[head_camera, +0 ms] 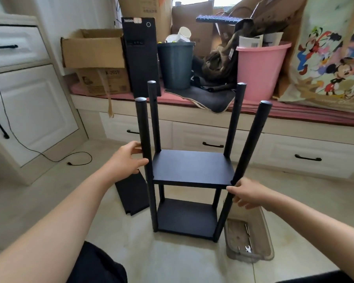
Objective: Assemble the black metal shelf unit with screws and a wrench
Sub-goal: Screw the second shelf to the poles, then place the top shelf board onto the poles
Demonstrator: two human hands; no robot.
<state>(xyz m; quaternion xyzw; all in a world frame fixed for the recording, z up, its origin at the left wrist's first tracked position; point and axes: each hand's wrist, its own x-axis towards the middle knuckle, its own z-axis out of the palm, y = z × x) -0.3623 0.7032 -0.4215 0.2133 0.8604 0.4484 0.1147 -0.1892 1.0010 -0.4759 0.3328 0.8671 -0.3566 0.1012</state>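
The black metal shelf unit (192, 168) stands upright on the floor with two shelf boards mounted on four round posts that rise well above the upper board. My left hand (127, 158) grips the near-left post (144, 139) just above the upper board. My right hand (247, 193) holds the near-right post (251, 144) at the upper board's front corner, fingers curled round it. A loose black shelf board (131, 195) lies on the floor behind the left post. A small white wrench (248, 249) lies in a clear plastic tray (266, 237) at the right.
White drawer cabinets run along the left and under the window bench behind. The bench carries cardboard boxes (94, 50), a black computer tower (141, 56), a dark bin (176, 64) and a pink bucket (260, 70). A black cable (78, 160) trails on the floor at left.
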